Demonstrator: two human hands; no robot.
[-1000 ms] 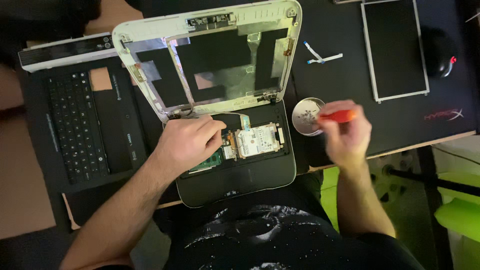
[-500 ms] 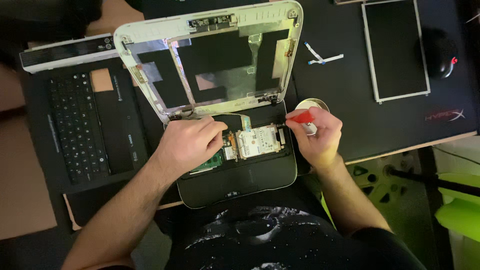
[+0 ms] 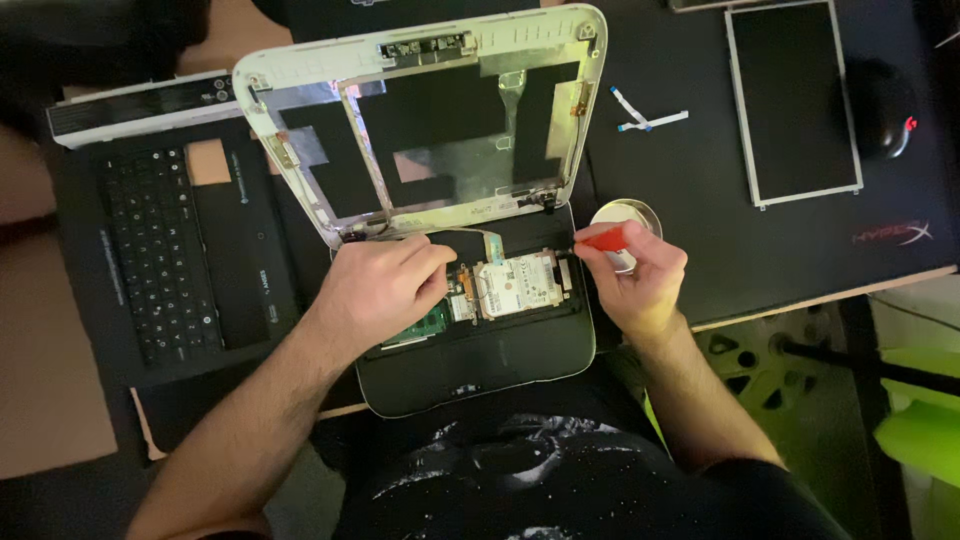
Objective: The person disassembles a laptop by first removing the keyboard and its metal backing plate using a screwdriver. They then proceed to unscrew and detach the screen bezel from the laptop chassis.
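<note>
An opened small laptop (image 3: 470, 370) lies at the table's front edge, its white lid frame (image 3: 290, 150) stripped of the screen. Inside the base sits a silver hard drive (image 3: 520, 285) beside a green circuit board (image 3: 425, 325). My left hand (image 3: 385, 285) rests on the base's left inner part, fingers curled next to the drive. My right hand (image 3: 640, 275) holds a red-handled screwdriver (image 3: 600, 240), its tip at the base's right rear corner by the hinge.
A round metal dish (image 3: 640, 212) stands just behind my right hand. A removed black keyboard panel (image 3: 170, 250) lies at left, with a white battery bar (image 3: 140, 105) behind it. A loose screen panel (image 3: 795, 100), a black mouse (image 3: 885, 95) and white ribbon cables (image 3: 640, 112) lie at right.
My right hand has moved left from the metal dish to the laptop's right rear corner, bringing the screwdriver tip down to it. The left hand has stayed on the base.
</note>
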